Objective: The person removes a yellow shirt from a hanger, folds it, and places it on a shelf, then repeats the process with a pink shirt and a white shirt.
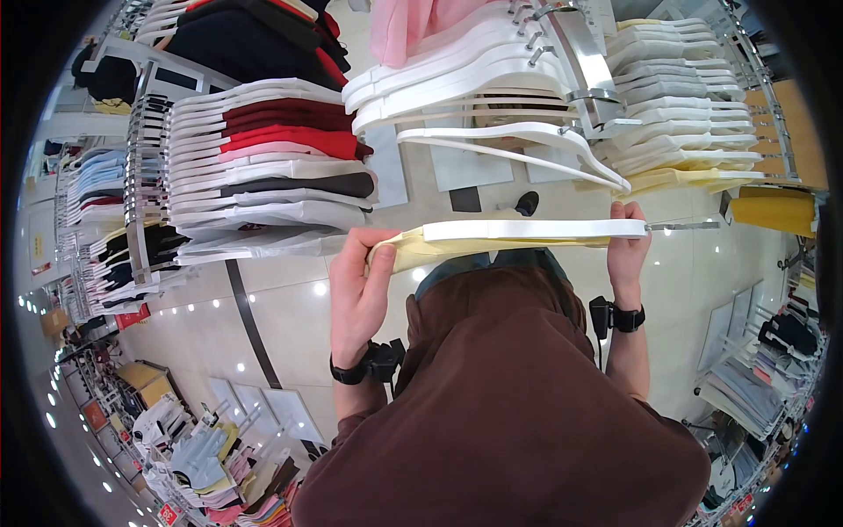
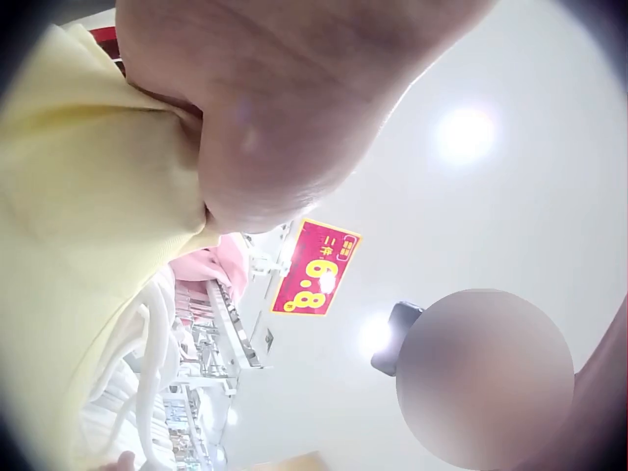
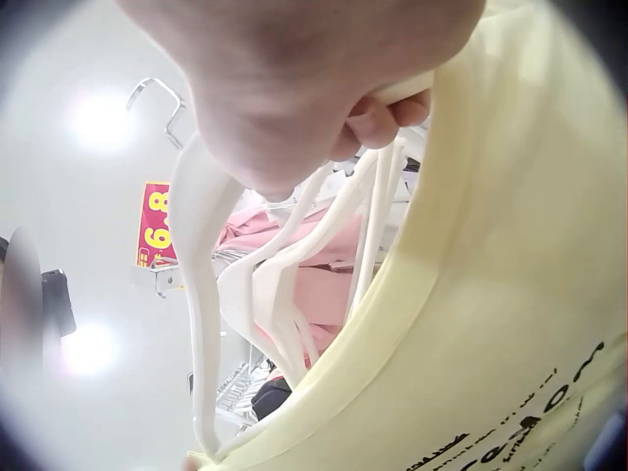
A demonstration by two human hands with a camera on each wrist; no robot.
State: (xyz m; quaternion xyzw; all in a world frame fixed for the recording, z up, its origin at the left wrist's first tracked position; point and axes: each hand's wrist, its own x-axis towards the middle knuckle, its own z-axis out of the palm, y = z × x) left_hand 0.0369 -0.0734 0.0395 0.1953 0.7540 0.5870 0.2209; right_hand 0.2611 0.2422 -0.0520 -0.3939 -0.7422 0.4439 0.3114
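A pale yellow T-shirt [image 1: 406,249] stretches between both hands in front of the person's body. A white clothes hanger [image 1: 527,230] lies along it, one end inside the shirt's neck opening in the right wrist view. With thumb and fingers, the left hand [image 1: 362,285] pinches the shirt fabric at the hanger's left end. The right hand [image 1: 627,255] grips the hanger close to its metal hook [image 3: 157,106], fingers curled around it. Black lettering [image 3: 520,417] marks the shirt front. Fabric bunches against the left hand [image 2: 265,118] in the left wrist view.
Ahead, bare white hangers [image 1: 457,66] hang from a metal rail [image 1: 584,66], with pink garments [image 1: 421,26] behind them. Racks of hung shirts stand on the left [image 1: 272,189] and right [image 1: 680,114]. A red price sign [image 2: 316,267] hangs overhead. Tiled floor [image 1: 299,303] lies below.
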